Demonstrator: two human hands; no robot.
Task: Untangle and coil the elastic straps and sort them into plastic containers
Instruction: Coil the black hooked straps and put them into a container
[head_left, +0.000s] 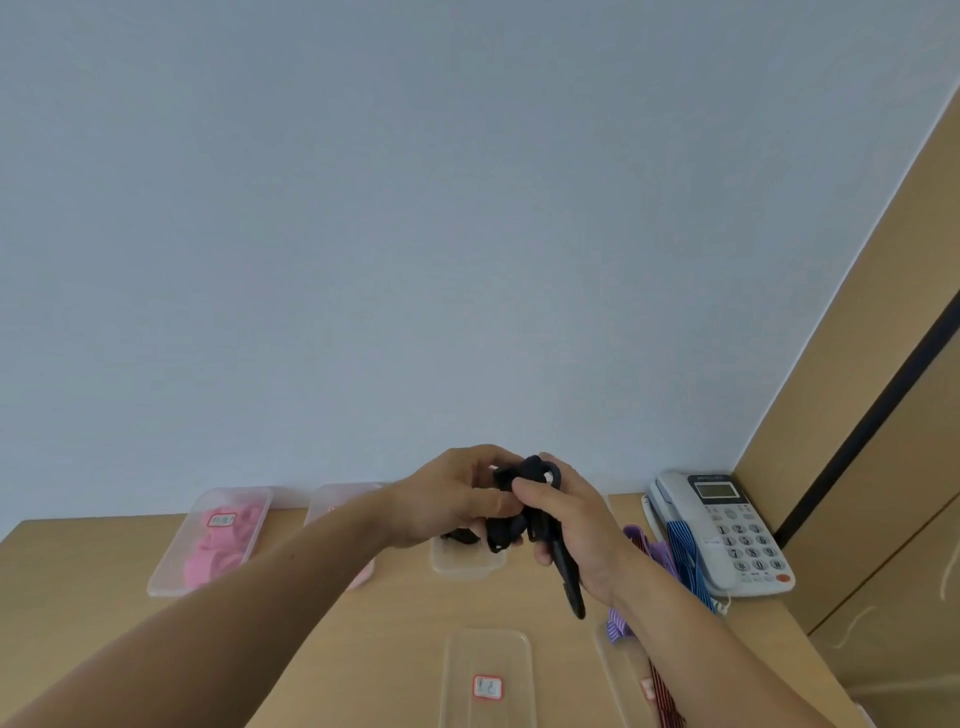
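At the table's (395, 613) far left, a clear container (171, 551) held pink straps (218, 556). The left hand (452, 499) and the right hand (571, 525) met in the air above the middle of the table, both curled round a bundled black strap (565, 577) – its loose end dangled below the right palm. Beneath them sat another container (462, 566) with dark straps inside. Nearer lay a labelled clear container (488, 654). Rightward lay purple (649, 551) and blue striped straps (685, 556) – the blue one draped over a telephone (737, 535).

I see the telephone (737, 535) on the counter (363, 639); a loose strap (684, 558) lies across it, and containers (165, 571) sit well left of it.
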